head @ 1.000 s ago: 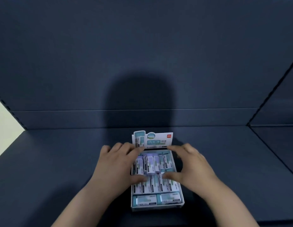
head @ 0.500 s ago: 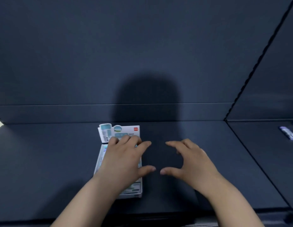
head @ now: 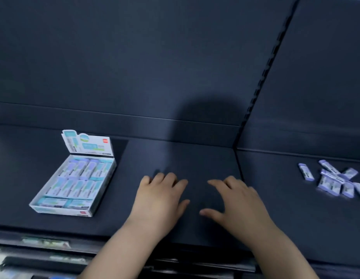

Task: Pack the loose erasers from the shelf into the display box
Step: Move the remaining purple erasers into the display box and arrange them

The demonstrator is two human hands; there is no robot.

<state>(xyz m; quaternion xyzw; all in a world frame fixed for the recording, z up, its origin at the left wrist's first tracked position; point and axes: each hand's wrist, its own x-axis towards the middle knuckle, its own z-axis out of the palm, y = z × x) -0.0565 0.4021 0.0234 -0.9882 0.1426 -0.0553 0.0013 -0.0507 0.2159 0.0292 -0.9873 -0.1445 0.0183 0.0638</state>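
Far right of frame: loose erasers (head: 336,180) in heap, long axes mixed, well right of right hand (head: 239,204) — nearer one. Left hand (head: 161,198) likewise empty, fingers loosely spread. Display box (head: 62,210) mid-left, nearly full.

Views: one, a wide-angle camera worn on the person's head.
Position: above the front edge of a dark shelf (head: 195,162), close enough that both forearms rise from the bottom of the frame.
Direction: forward and down, taking in the shelf floor and the back wall behind it.
Middle of frame: the left hand (head: 159,200) and right hand (head: 237,202), low and near the lens.
Left of frame: the display box (head: 62,210), seen from above and to its right.
Right edge: loose erasers (head: 329,186) beyond the slotted upright (head: 261,77), the outermost cut off by the frame.
Lens effect: straight shelf lines lean outward, and the picture is slightly blurred.
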